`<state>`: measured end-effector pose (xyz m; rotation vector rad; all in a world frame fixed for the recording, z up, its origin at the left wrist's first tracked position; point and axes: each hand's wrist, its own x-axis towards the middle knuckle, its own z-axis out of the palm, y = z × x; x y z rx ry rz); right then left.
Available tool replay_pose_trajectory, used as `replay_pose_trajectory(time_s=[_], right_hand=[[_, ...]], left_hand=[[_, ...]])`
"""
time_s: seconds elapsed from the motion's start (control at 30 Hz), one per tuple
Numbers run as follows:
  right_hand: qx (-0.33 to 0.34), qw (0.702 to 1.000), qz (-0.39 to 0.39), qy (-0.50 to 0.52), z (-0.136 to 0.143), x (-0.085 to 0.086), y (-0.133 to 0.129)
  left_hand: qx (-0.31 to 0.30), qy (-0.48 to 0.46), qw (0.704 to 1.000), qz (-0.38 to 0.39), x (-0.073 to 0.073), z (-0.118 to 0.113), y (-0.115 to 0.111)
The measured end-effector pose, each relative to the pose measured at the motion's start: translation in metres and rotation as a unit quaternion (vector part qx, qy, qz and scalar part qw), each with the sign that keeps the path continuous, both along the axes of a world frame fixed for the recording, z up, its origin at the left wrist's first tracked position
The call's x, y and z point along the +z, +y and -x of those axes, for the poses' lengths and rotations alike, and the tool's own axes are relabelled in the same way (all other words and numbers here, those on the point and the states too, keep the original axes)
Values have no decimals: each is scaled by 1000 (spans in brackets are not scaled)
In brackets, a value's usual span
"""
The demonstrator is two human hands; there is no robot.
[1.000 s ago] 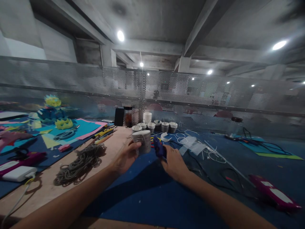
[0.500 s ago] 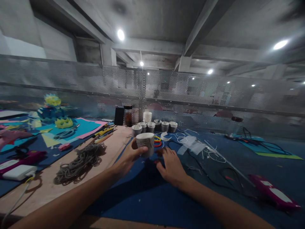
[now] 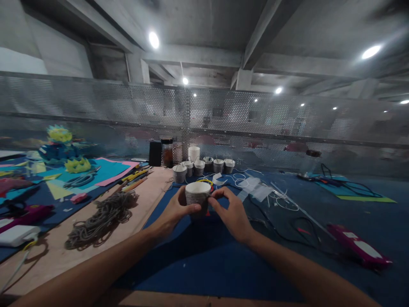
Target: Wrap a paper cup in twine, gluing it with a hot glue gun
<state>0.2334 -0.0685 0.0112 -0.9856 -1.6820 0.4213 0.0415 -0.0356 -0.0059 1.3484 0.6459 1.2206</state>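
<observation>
A paper cup [image 3: 197, 195], white inside and wrapped in grey cord outside, is held upright above the blue mat [image 3: 204, 260]. My left hand [image 3: 177, 211] grips it from the left, with the thumb across its front. At its right side, my right hand [image 3: 230, 213] has thumb and forefinger pinched together against the cup's wall near the rim; whatever lies between those fingertips is too small to make out. Behind the cup stand several similar cord-wrapped cups [image 3: 199, 167] in a row, along with a stack of white cups [image 3: 194, 153].
Left of the mat lie a grey cord bundle [image 3: 100, 217], pencils [image 3: 136, 184] and blue-handled pliers [image 3: 81, 179]. A dark-lidded jar [image 3: 167, 154] stands behind. On the right are white strings, clear plastic [image 3: 257, 187], black cable and a magenta device [image 3: 358, 245].
My right hand has risen and come to the cup's right side, its thumb and forefinger closing there. The cup remains in my left hand. The whole view has shifted slightly.
</observation>
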Motion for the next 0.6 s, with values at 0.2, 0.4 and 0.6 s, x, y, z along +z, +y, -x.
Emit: replay_pose_trajectory(time_s=[0.2,0.4,0.6], right_hand=[[21,998,4,54,-3,4,1],[28,997,14,77,-4,6,3],[29,997,16,76,-5,7,4]], left_hand=[[-22,-14,1000,5,-2,2,1],[-51,-21,998,7,-1,1,-1],[-61,-29,998,16,2,0,-5]])
